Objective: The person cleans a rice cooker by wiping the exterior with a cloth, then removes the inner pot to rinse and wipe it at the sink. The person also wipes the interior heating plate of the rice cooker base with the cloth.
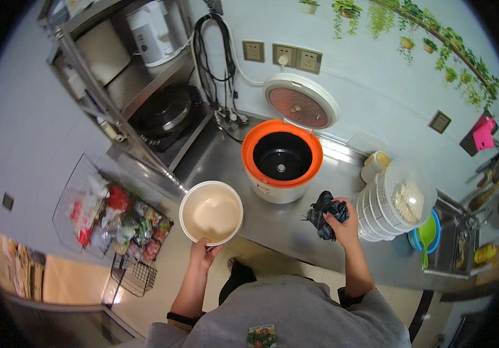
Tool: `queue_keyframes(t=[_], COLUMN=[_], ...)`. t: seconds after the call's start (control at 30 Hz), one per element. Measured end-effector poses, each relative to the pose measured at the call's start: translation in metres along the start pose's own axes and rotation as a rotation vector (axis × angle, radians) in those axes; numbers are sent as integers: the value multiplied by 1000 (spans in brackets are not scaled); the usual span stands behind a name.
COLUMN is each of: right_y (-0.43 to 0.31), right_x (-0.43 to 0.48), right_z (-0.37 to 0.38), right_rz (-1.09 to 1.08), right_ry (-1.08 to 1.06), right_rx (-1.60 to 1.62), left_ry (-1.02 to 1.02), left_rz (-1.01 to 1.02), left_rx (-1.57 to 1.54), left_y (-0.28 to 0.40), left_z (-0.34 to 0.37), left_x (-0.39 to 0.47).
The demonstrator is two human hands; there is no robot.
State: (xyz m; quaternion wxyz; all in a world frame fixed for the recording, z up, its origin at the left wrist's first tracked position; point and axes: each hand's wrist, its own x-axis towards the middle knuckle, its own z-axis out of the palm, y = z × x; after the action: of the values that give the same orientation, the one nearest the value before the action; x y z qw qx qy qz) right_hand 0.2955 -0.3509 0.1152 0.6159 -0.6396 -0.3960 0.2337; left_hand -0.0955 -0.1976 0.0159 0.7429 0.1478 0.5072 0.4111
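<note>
My left hand (pixel 204 253) grips the near rim of a cream-coloured inner pot (pixel 212 215), held out past the counter's front edge with its mouth facing up. Bunched in my right hand (pixel 343 222) is a dark checked cloth (pixel 324 214), above the steel counter. Between and beyond my hands stands a rice cooker (pixel 280 193) with an orange rim. Its lid (pixel 299 102) is tipped up towards the wall, and the black cavity shows a round metal sensor (pixel 281 167) at the bottom.
Right of the cooker, white stacked baskets (pixel 369 213) sit near a jar (pixel 375 166), a blue basin (pixel 437 228) with a green ladle (pixel 426 235), and a sink (pixel 458 248). Left are a metal rack (pixel 125 117) with a kettle (pixel 155 37), hanging cables (pixel 214 48) and a wire basket of bags (pixel 118 217).
</note>
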Motion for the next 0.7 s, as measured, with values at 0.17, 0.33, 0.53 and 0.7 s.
queue_keyframes(t=[0.17, 0.33, 0.53, 0.7], right_y=[-21, -39, -69, -96], right_x=[1, -15, -2, 49], right_z=[52, 81, 87, 99], right_rz=[14, 116, 88, 33], right_ry=[170, 268, 241, 72], right_rx=[-97, -150, -188, -207], left_ry=[-66, -117, -200, -61], left_rz=[-12, -105, -211, 40], left_rx=[176, 217, 165, 217], left_y=[56, 78, 86, 86], left_z=[6, 8, 9, 29], left_x=[82, 154, 208, 203])
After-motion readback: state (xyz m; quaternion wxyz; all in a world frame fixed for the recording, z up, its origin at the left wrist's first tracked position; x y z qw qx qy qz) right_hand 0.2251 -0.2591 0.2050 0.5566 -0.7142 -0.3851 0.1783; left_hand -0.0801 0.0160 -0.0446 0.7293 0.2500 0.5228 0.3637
